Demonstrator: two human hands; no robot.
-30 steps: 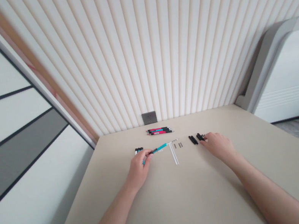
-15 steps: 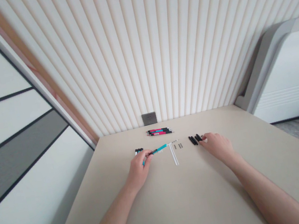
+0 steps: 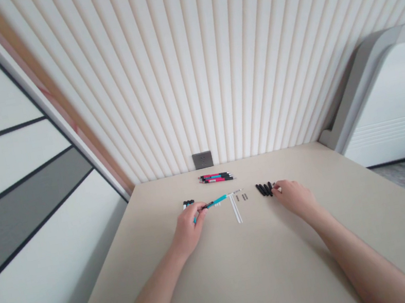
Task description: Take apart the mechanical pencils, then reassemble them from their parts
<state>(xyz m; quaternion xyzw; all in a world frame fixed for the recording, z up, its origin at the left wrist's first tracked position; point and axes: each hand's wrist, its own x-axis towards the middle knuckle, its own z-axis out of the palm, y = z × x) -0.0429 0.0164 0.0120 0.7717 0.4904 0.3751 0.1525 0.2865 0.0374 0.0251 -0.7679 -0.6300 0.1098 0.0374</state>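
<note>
The desk [image 3: 225, 278] holds a pen bundle [image 3: 215, 177] beyond the white rods [image 3: 235, 208] and black barrels [image 3: 264, 189] to their right. The teal pen [image 3: 217, 201] is left of the rods, its long axis across the desk, free end pointing right towards them. The left hand [image 3: 189, 229] is closed on its black end. The right hand [image 3: 293, 198] is curled, fingertips [image 3: 276, 188] touching the black barrels; whether it grips one cannot be determined.
</note>
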